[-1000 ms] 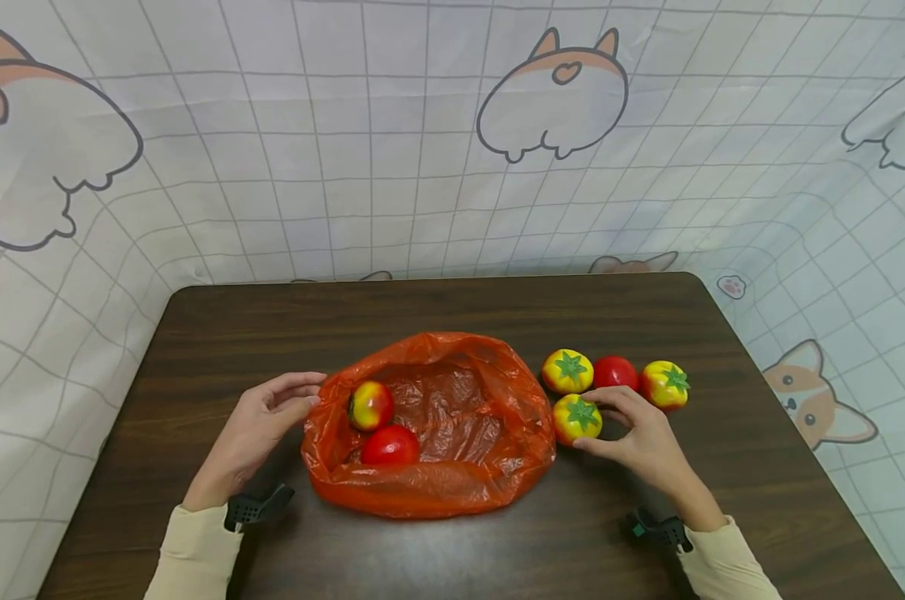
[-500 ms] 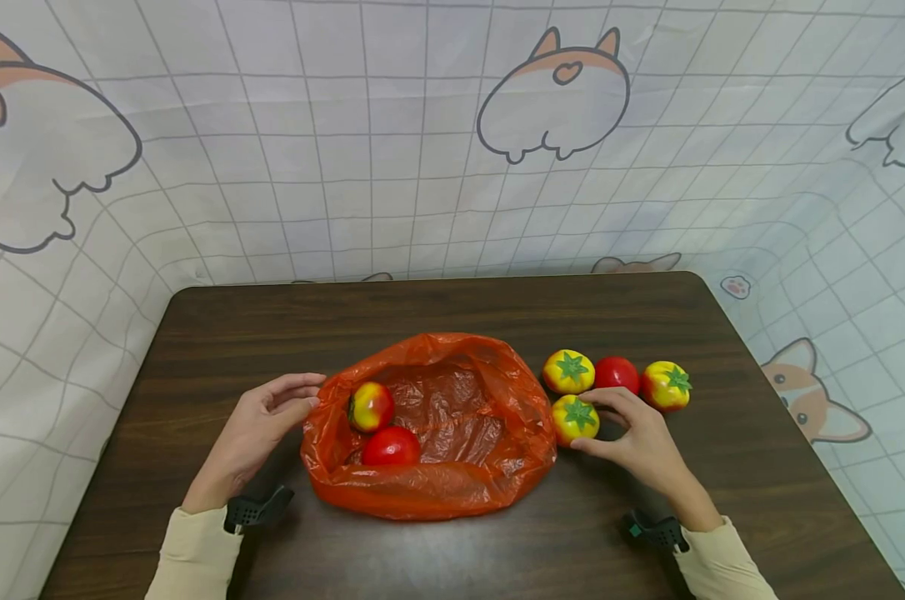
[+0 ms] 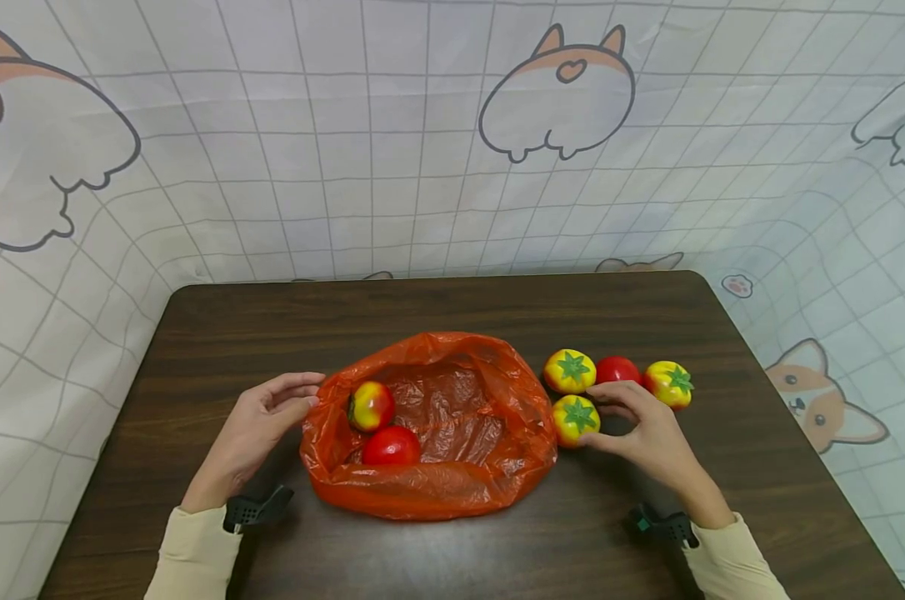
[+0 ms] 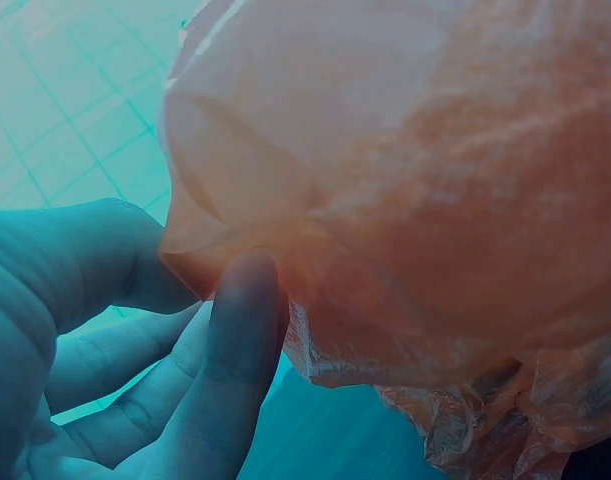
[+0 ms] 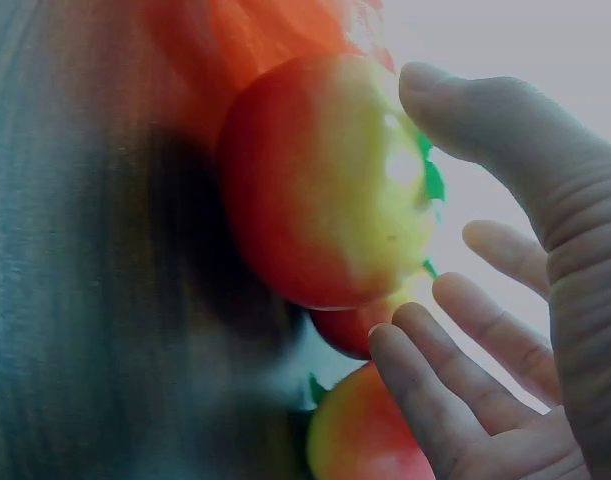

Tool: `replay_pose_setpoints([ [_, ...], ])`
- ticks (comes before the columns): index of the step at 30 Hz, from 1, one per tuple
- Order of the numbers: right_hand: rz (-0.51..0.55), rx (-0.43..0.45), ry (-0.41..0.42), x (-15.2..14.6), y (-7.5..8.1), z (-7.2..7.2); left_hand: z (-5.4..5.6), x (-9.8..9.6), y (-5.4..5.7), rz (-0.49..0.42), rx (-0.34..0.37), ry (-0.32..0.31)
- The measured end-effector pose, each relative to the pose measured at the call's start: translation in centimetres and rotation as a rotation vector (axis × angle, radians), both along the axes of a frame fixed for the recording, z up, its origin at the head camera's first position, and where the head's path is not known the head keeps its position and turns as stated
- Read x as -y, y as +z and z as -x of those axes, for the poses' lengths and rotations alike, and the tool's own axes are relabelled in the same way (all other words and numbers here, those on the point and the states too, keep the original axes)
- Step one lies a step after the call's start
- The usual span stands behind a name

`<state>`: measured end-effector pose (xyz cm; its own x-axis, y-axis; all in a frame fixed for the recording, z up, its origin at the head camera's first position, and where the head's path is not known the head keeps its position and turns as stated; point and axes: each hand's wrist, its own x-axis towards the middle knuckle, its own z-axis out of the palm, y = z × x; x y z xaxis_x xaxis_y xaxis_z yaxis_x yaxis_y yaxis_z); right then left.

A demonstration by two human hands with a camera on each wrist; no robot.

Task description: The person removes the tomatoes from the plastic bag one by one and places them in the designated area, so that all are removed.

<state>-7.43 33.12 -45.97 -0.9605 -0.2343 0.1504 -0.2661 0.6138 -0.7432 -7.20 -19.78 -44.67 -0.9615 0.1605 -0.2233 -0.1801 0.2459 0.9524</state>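
Note:
An orange-red plastic bag [image 3: 437,492] lies with its mouth open on the table. Inside, at its left end, are a red-and-yellow tomato [image 3: 372,406] and a red tomato [image 3: 392,446]. My left hand [image 3: 256,429] pinches the bag's left rim between thumb and index finger, as the left wrist view shows. Beside the bag's right end sits a yellow-and-red tomato [image 3: 576,421] with a green star-shaped leaf top. Around its right side my right hand [image 3: 643,433] is spread, thumb tip very near it, fingers loose and grasping nothing. Whether the thumb touches it, I cannot tell.
Behind the right hand stand another yellow tomato [image 3: 569,371], a red tomato [image 3: 617,369] partly covered by the hand, and a yellow-and-red tomato [image 3: 668,384]. The dark wooden table [image 3: 272,325] ends at a grid-patterned cloth backdrop [image 3: 347,167].
My right hand has drawn slightly to the right, its fingers loosening from around the front tomato. My left hand and the bag stay where they were.

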Motion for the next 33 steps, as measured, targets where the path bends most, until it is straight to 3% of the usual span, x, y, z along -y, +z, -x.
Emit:
replay_pose_setpoints([
  [19, -0.055, -0.126, 0.016, 1.7, 3.1, 1.3, -0.2, -0.2, 0.2, -0.02, -0.004, 0.003],
  [25, 0.027, -0.163, 0.076, 3.4, 3.5, 2.2, -0.2, -0.4, 0.4, -0.028, -0.009, 0.002],
  [33, 0.079, -0.122, 0.176, 6.6, 4.4, 3.2, -0.3, -0.5, 0.8, -0.026, -0.001, 0.0],
])
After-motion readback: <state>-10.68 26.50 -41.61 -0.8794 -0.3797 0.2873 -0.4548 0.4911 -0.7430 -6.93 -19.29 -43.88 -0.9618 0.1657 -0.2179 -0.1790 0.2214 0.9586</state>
